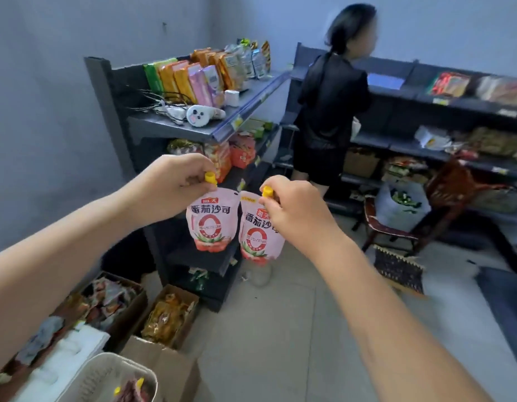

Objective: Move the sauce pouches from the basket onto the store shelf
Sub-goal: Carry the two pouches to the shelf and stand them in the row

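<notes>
My left hand pinches the yellow cap of a pink sauce pouch, which hangs upright in front of the dark store shelf. My right hand pinches the yellow cap of a second pink pouch, hanging just right of the first and a little lower. The two pouches nearly touch. The white basket sits at the bottom left, with yellow-capped pouches showing inside it.
The shelf unit's top tier holds snack packs and a plush toy. Open cardboard boxes of goods stand on the floor left of it. A person in black stands at a second shelf on the right. A wooden chair stands beyond.
</notes>
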`<control>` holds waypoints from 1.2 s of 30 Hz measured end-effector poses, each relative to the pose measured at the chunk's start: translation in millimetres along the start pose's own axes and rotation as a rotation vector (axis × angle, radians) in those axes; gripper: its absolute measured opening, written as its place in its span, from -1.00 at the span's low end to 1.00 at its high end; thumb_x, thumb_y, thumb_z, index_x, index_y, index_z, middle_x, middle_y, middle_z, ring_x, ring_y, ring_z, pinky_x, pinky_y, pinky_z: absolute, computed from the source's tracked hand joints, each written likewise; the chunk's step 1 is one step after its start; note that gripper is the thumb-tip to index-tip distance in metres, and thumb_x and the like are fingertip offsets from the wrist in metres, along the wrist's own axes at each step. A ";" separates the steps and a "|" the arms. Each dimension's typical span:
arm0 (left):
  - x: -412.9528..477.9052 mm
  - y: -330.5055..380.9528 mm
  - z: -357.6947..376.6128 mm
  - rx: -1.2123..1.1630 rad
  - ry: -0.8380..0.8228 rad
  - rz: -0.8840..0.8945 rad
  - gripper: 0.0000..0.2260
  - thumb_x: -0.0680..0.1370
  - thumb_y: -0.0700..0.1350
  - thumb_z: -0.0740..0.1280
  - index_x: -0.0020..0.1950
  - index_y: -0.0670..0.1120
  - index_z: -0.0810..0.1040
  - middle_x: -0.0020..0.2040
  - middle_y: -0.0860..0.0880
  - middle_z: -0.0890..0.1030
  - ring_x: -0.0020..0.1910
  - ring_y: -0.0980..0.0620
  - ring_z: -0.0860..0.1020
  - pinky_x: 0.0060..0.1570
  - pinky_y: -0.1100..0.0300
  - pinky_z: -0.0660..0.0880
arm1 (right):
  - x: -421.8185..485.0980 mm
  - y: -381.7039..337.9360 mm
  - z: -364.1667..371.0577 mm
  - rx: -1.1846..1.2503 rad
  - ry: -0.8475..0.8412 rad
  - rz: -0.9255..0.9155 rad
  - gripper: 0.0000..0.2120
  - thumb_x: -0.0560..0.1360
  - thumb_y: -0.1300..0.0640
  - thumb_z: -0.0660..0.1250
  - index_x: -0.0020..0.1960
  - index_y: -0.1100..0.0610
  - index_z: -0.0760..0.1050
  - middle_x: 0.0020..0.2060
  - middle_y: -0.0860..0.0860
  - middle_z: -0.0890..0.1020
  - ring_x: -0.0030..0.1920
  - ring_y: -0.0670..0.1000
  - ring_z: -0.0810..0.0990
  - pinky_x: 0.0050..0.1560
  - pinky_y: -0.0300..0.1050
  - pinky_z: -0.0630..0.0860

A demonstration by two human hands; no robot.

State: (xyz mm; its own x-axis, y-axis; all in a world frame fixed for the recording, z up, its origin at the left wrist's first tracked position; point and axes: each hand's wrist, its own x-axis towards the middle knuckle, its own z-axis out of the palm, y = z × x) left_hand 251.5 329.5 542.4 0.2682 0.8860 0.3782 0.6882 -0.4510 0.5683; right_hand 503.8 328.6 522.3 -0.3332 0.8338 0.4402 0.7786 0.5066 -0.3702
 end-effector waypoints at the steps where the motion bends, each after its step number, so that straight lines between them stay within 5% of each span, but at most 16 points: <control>1: 21.0 16.8 16.6 0.015 -0.039 0.022 -0.86 0.54 -0.15 0.46 0.08 -0.01 0.61 -0.09 0.03 0.67 -0.09 -0.04 0.66 0.00 -0.09 0.62 | -2.5 21.1 -15.8 -0.004 0.024 0.063 -0.86 0.60 0.09 0.35 0.11 0.13 0.58 -0.21 0.09 0.65 -0.21 0.14 0.62 -0.21 0.01 0.55; 4: 117.0 101.4 119.1 -0.029 -0.185 0.223 -0.88 0.53 -0.16 0.46 0.05 -0.02 0.61 -0.07 0.01 0.69 -0.07 -0.03 0.68 0.03 -0.12 0.62 | -32.0 138.8 -94.1 -0.104 0.189 0.265 -0.85 0.61 0.09 0.35 0.12 0.12 0.59 -0.15 0.08 0.67 -0.16 0.10 0.62 -0.18 -0.02 0.55; 9: 170.2 133.3 153.3 0.009 -0.275 0.329 -0.88 0.55 -0.13 0.45 0.06 0.01 0.61 -0.13 0.04 0.67 -0.13 -0.01 0.66 -0.06 -0.08 0.61 | -38.5 171.7 -133.1 -0.164 0.217 0.257 -0.84 0.62 0.09 0.34 0.15 0.11 0.60 -0.13 0.07 0.68 -0.13 0.08 0.63 -0.13 -0.01 0.56; 18: 318.1 302.3 340.0 -0.147 -0.398 0.588 -0.89 0.54 -0.15 0.46 0.05 -0.03 0.63 -0.10 0.06 0.67 -0.11 0.03 0.64 -0.03 0.02 0.61 | -108.2 356.2 -280.2 -0.326 0.330 0.540 -0.84 0.61 0.10 0.35 0.15 0.12 0.61 -0.19 -0.03 0.60 -0.18 -0.02 0.51 -0.19 -0.15 0.37; 23: 379.5 372.5 426.6 -0.201 -0.492 0.741 -0.90 0.53 -0.14 0.47 0.00 0.02 0.63 -0.16 0.08 0.66 -0.17 0.07 0.63 -0.13 0.06 0.60 | -141.5 426.8 -330.8 -0.352 0.391 0.746 -0.84 0.61 0.07 0.34 0.14 0.08 0.61 -0.11 0.04 0.69 -0.09 0.06 0.65 -0.07 0.02 0.59; 33: 475.3 523.8 583.8 -0.432 -0.806 0.999 -0.90 0.52 -0.20 0.48 -0.03 -0.02 0.66 -0.16 0.01 0.73 -0.13 0.06 0.70 -0.09 0.07 0.60 | -212.0 533.7 -406.7 -0.477 0.633 1.085 -0.86 0.61 0.07 0.34 0.14 0.04 0.61 -0.16 0.02 0.68 -0.15 0.04 0.63 -0.10 0.07 0.60; 36: 490.1 575.3 627.1 -0.515 -0.881 1.022 -0.88 0.52 -0.23 0.47 -0.03 -0.01 0.65 -0.15 0.04 0.73 -0.11 0.03 0.70 -0.03 -0.08 0.64 | -235.2 559.9 -434.3 -0.499 0.683 1.165 -0.87 0.62 0.07 0.34 0.13 0.04 0.60 -0.18 0.06 0.68 -0.14 0.09 0.65 -0.11 0.11 0.61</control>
State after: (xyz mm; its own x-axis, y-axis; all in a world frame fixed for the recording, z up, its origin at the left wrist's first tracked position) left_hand 1201.6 571.9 596.5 0.9367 -0.1510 0.3158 -0.3199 -0.7356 0.5971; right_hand 1249.0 320.9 566.7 0.8149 0.3731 0.4436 0.5740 -0.6254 -0.5286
